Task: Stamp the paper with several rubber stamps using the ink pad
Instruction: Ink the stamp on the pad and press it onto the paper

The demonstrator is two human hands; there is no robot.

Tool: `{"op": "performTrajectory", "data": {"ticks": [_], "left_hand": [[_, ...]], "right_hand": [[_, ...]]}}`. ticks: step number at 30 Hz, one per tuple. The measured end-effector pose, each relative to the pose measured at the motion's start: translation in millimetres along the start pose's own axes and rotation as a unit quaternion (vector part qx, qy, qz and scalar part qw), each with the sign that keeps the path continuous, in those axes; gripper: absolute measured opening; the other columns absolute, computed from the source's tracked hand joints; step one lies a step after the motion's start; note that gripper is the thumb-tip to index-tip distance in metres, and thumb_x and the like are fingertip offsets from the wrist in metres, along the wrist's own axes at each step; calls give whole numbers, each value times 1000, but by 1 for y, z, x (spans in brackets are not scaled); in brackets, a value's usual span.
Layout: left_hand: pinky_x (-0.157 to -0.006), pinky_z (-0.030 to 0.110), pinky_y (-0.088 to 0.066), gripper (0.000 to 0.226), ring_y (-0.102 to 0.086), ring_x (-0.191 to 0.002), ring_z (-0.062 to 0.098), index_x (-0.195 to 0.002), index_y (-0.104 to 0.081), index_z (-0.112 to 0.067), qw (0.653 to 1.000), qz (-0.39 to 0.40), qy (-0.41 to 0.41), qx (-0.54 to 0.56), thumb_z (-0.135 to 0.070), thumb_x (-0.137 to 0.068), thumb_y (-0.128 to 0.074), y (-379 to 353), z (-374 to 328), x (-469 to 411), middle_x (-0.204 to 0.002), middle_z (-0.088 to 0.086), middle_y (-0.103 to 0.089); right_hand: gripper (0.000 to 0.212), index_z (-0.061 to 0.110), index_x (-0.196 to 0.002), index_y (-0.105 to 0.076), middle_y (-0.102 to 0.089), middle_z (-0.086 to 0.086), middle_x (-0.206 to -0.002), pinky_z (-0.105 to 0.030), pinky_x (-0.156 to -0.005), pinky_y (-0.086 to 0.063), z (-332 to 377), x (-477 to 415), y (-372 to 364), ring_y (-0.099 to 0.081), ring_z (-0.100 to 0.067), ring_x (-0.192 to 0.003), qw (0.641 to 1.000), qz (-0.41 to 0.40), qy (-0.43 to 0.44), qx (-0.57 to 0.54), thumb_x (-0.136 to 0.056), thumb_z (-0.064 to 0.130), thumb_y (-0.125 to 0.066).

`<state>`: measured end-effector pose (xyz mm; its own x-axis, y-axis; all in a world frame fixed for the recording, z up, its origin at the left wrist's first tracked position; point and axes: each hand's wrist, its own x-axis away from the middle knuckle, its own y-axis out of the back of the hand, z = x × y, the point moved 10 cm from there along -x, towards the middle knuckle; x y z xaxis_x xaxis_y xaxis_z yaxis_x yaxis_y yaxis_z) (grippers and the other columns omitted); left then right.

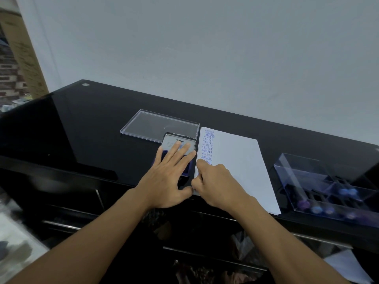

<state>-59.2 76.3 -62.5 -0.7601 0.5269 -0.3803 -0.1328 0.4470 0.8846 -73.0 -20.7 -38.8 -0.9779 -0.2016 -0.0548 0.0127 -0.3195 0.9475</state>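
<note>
A white paper stack [235, 160] lies on the black glass desk [92, 130], with a column of blue prints (AMENDED, SAMPLE, AIR MAIL) [207, 146] down its left edge. The blue ink pad [178, 141] with a white label sits just left of the paper. My left hand [168, 177] rests flat on the pad, fingers spread. My right hand [215, 183] is curled at the paper's left edge, right below the last AIR MAIL print. It is pinched around a rubber stamp that my fingers almost wholly hide.
A clear plastic lid [155, 124] lies behind the ink pad. A clear box [328, 187] holding several stamps with purple and blue handles stands right of the paper. A grey wall runs along the desk's back edge. Drawers with metal handles [61, 223] sit below the front edge.
</note>
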Motion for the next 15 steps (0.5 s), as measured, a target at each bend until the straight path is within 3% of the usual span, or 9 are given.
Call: {"op": "performTrajectory", "data": {"ticks": [15], "left_hand": [[-123, 55, 7, 87, 23, -150, 9, -160, -11, -25, 1000, 16, 5, -1, -55, -88, -50, -1, 1, -1, -168, -7, 6]], "right_hand": [[30, 29, -71, -27, -46, 1, -71, -28, -50, -28, -1, -3, 6, -42, -15, -61, 1000, -11, -11, -14, -93, 25, -47]]}}
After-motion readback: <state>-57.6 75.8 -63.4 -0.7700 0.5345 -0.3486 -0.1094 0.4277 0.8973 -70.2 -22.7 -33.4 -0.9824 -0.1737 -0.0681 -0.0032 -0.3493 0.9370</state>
